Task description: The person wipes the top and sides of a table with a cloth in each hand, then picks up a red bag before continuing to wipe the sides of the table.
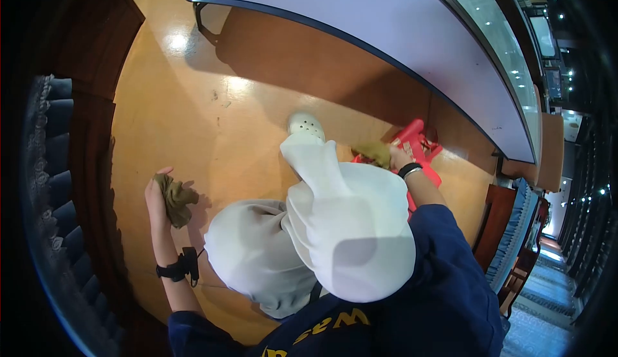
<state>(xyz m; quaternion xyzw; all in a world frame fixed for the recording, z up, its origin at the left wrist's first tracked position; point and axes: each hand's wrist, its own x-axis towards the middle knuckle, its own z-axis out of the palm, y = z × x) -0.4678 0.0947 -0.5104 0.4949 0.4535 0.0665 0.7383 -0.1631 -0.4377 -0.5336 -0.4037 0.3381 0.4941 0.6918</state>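
On the left, my left hand (156, 199) is closed around a crumpled olive-green cloth (179, 200), held over the wooden floor; some fingers are behind the cloth. To the right, my right hand (400, 158) grips another olive-green cloth (374, 153), which is slightly blurred. Beside and beneath that hand is a red bag (412, 139) with gold markings, lying on the floor. My right arm covers part of the bag.
My light-trousered knees (360, 228) and a white clog (305, 125) are between the hands. A long white panel (360, 22) with a dark edge runs above. Dark wooden furniture (93, 48) with blue ruffled fabric (59, 183) lines the left; a wooden chair (508, 234) stands right.
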